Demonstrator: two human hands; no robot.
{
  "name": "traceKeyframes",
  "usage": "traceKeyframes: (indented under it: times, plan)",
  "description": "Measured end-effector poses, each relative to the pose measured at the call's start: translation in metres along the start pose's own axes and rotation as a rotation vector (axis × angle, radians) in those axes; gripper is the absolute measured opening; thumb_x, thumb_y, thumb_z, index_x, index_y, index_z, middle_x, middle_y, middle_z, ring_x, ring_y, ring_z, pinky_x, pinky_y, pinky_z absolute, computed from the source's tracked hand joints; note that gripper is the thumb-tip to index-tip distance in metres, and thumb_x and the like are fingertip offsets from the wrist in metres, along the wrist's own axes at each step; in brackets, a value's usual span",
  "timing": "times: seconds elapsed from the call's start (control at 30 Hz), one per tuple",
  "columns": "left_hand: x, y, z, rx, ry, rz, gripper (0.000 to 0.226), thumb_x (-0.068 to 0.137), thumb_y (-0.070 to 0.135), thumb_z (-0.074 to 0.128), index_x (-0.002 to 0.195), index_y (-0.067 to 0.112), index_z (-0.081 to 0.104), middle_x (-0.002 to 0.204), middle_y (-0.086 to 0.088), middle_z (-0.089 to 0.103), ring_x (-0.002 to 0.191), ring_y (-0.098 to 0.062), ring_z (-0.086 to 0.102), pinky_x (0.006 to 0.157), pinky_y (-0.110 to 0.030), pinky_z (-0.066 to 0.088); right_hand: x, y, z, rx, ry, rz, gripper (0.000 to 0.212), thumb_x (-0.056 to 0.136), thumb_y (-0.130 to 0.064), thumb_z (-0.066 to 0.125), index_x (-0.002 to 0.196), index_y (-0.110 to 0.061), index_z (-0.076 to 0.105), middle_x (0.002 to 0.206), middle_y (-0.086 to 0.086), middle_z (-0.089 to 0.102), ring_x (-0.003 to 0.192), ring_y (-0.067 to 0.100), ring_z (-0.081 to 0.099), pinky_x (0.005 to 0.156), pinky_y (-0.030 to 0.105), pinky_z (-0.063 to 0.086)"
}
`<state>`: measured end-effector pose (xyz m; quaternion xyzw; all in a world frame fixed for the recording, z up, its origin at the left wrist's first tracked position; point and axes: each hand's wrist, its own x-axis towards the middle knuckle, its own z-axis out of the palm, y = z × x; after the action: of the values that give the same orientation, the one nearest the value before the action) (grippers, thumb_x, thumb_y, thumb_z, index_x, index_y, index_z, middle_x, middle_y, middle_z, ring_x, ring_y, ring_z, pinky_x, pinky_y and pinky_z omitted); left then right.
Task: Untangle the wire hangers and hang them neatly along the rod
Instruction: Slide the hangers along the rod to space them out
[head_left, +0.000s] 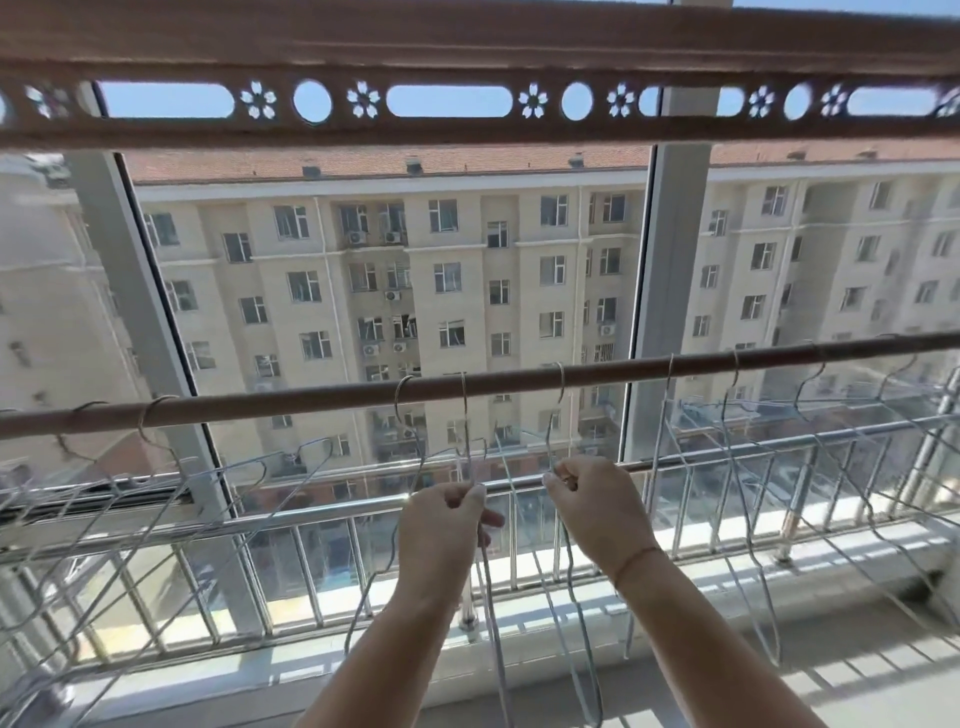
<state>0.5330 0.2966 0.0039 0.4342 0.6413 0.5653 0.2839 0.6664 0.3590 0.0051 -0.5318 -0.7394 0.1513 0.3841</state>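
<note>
HANGER SET, BALCONY (entry as seen from head cam)

1. Rod (519, 382): brown and round. Runs L to R across the view, rising slightly toward the R. It sits in front of the window glass, above the steel railing (311, 512).
2. Centre hangers (464, 415): silver wire, approx. three hooks over the rod mid-span. Two hooks are close together and one is a bit further R. Bodies hang down between the forearms and the wires cross lower down, so exact count can't be told.
3. Left hand (441, 525): below the rod, fingers curled round wires just under the two close hooks. It holds the centre hangers.
4. Right hand (597, 509): just beside the left hand, not touching it. Thumb & fingertips pinch a wire of the R-most centre hanger, below its hook. Thin cord bracelet (636, 558) on the wrist.
5. Left hangers (141, 423): two hooks on the rod, well L of the hands. Bodies are tilted & overlapping, and meshed w/ more wire at the L edge.
6. Right hangers (724, 410): approx. four hooks on the rod, R of the hands, spaced apart. Bodies are swung at an angle and the lower parts overlap.
7. Upper rail (467, 104): brown, w/ slot, round & flower cut-outs. Spans the top of the view.
8. Bkgd: apartment block (467, 249) w/ red roof, seen through the glass. White window post (670, 260) stands R of centre.
</note>
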Motion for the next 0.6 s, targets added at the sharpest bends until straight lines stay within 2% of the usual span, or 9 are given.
traceKeyframes:
  times: [0.1, 0.27, 0.33, 0.43, 0.53, 0.6]
  plan:
    - [0.000, 0.000, 0.002, -0.033, 0.004, -0.015, 0.020, 0.092, 0.016, 0.055, 0.076, 0.022, 0.065, 0.069, -0.004, 0.073, 0.050, -0.010, 0.056, 0.051, -0.019, 0.043, 0.001, 0.001, -0.001, 0.014, 0.006, -0.012, 0.023, 0.089, -0.020, 0.055, 0.079, -0.004, 0.067, 0.068, 0.005, 0.063, 0.061, 0.014, 0.054, 0.050, 0.010, 0.033]
    - [-0.001, 0.000, 0.005, -0.061, 0.012, -0.042, 0.015, 0.092, 0.015, 0.056, 0.093, 0.009, 0.069, 0.073, -0.007, 0.073, 0.056, -0.014, 0.060, 0.055, -0.023, 0.045, 0.003, 0.008, -0.003, 0.000, 0.008, -0.001, 0.022, 0.090, -0.023, 0.054, 0.078, -0.007, 0.064, 0.061, -0.003, 0.056, 0.056, 0.007, 0.051, 0.051, 0.016, 0.036]
    - [-0.002, -0.001, 0.006, -0.046, 0.021, -0.035, 0.015, 0.091, 0.016, 0.057, 0.091, 0.009, 0.070, 0.075, -0.009, 0.072, 0.061, -0.016, 0.062, 0.061, -0.030, 0.052, 0.003, 0.012, -0.004, -0.006, 0.000, 0.004, 0.024, 0.090, -0.027, 0.054, 0.081, -0.007, 0.064, 0.067, 0.003, 0.063, 0.063, 0.016, 0.058, 0.059, 0.025, 0.045]
    - [-0.008, -0.002, 0.002, 0.056, 0.058, 0.052, 0.016, 0.089, 0.020, 0.059, 0.077, 0.022, 0.070, 0.078, -0.010, 0.072, 0.071, -0.018, 0.064, 0.079, -0.043, 0.055, 0.000, 0.011, -0.009, -0.080, 0.012, 0.011, 0.026, 0.089, -0.033, 0.052, 0.093, -0.009, 0.064, 0.081, 0.009, 0.068, 0.077, 0.026, 0.062, 0.069, 0.033, 0.050]
    - [-0.017, 0.002, -0.010, 0.091, 0.129, 0.141, 0.018, 0.089, 0.025, 0.060, 0.100, 0.015, 0.071, 0.088, -0.002, 0.073, 0.086, -0.017, 0.068, 0.083, -0.035, 0.054, -0.006, 0.002, -0.017, -0.149, 0.105, -0.056, 0.024, 0.090, -0.029, 0.053, 0.100, -0.009, 0.061, 0.081, 0.007, 0.065, 0.073, 0.023, 0.057, 0.064, 0.028, 0.043]
    - [-0.021, 0.004, -0.022, 0.085, 0.208, 0.182, 0.023, 0.089, 0.024, 0.061, 0.107, 0.012, 0.069, 0.087, 0.001, 0.072, 0.086, -0.016, 0.069, 0.082, -0.031, 0.055, -0.010, -0.009, -0.020, -0.111, 0.124, -0.114, 0.026, 0.088, -0.024, 0.057, 0.108, -0.007, 0.060, 0.083, 0.011, 0.065, 0.076, 0.025, 0.060, 0.067, 0.029, 0.046]
